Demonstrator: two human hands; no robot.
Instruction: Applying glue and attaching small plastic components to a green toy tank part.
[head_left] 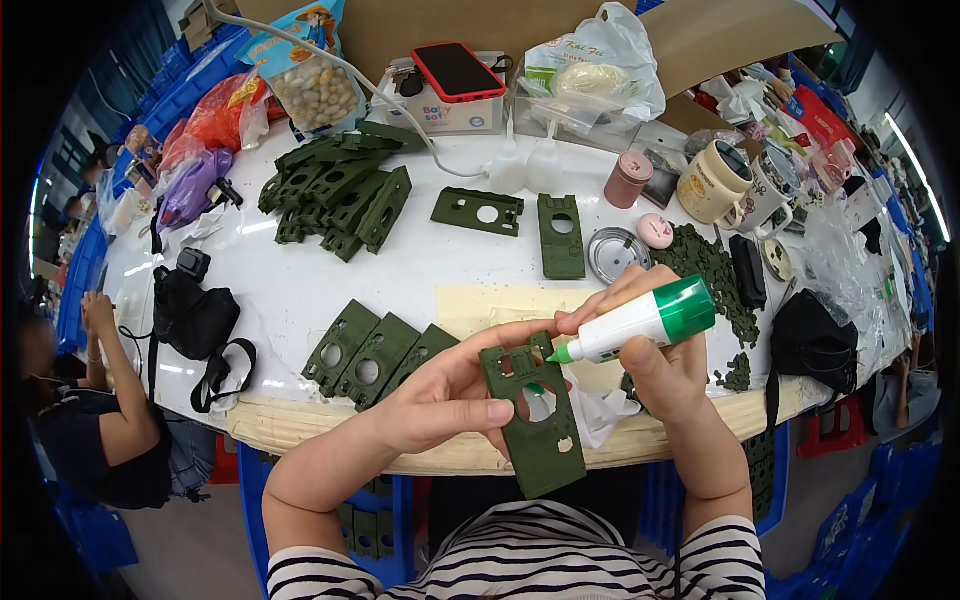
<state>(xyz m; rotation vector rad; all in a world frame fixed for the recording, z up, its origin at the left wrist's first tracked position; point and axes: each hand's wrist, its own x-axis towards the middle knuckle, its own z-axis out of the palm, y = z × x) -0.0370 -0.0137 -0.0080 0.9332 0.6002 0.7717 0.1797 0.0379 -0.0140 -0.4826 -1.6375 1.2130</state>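
My left hand (447,393) grips a dark green plastic model hull plate (535,440) that has a large round hole and small cutouts at its far end. In my right hand (665,370) is a white glue bottle (625,328) with a green base, tilted so its green nozzle points left. The nozzle tip touches or hovers just over the plate's far end; I cannot tell which. Several similar hull plates (372,362) lie to the left of my left hand. Two more, a flat-lying plate (478,213) and an upright-facing plate (561,237), rest farther back.
A pile of green hull parts (335,190) sits at the back left. Small green pieces (700,275) are heaped at the right, beside a round metal tin (618,255), a pink canister (628,180) and mugs (715,182). A black bag (195,315) lies left; another person (110,400) sits there.
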